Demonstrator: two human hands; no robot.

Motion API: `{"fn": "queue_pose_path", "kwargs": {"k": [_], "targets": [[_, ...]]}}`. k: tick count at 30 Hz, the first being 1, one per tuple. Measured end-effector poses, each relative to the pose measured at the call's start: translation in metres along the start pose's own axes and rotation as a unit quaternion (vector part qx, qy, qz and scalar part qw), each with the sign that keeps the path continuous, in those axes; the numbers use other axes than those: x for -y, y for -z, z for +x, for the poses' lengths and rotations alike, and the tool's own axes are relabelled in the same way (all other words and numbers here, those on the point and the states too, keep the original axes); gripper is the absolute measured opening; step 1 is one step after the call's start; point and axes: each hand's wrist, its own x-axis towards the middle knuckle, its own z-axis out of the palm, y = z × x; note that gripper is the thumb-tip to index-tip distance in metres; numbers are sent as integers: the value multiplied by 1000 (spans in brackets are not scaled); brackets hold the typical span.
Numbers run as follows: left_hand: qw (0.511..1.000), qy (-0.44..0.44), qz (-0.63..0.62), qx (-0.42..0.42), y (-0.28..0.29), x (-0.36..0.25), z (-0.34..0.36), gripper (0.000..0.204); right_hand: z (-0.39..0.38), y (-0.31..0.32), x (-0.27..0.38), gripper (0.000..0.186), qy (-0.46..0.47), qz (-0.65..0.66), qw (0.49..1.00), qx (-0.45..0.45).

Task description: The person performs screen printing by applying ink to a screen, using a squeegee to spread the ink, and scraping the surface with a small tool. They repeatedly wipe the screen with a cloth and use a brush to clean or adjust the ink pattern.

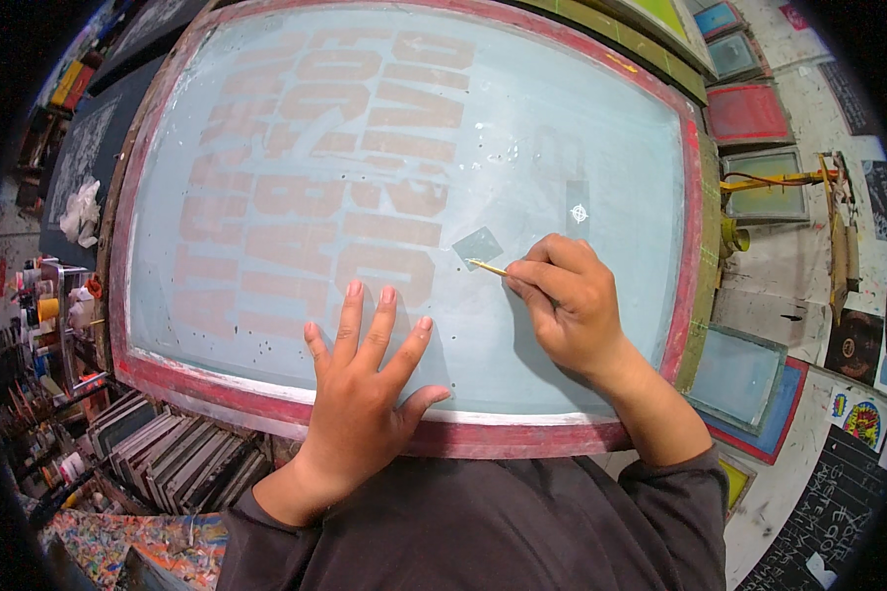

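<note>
R hand (pixel 570 303) pinches yellow stick (pixel 491 268) at sq. patch (pixel 479 244); L hand (pixel 360 389) splayed, empty. Poss. mesh (pixel 503 389) tear if tip (pixel 474 261) presses hard.

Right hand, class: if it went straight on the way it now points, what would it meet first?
Probably the small dark square on the framed screen: the right hand points leftward along its thin yellow stick, whose tip appears at the square's lower edge, though contact is unclear.
</note>
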Motion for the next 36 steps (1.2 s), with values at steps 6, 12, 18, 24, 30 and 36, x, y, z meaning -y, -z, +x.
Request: {"fn": "queue_pose_path", "kwargs": {"k": [6, 12, 18, 24, 30, 36], "targets": [[1000, 2, -1, 0, 0, 0, 0, 55, 1, -1, -3, 9, -3, 13, 1000, 7], [1000, 1, -3, -1, 0, 0, 0, 55, 3, 1, -3, 8, -3, 16, 1000, 24], [1000, 1, -2, -2, 0, 0, 0, 54, 5, 2, -5, 6, 3, 22, 999, 26], [1000, 3, 1, 4, -1, 0, 1, 54, 6, 1, -7, 6, 8, 26, 999, 23], [1000, 2, 2, 4, 0, 0, 0, 54, 7, 0, -7, 7, 9, 24, 999, 25], [1000, 6, -4, -3, 0, 1, -1, 57, 10, -11, -2, 10, 10, 39, 999, 4]]}}
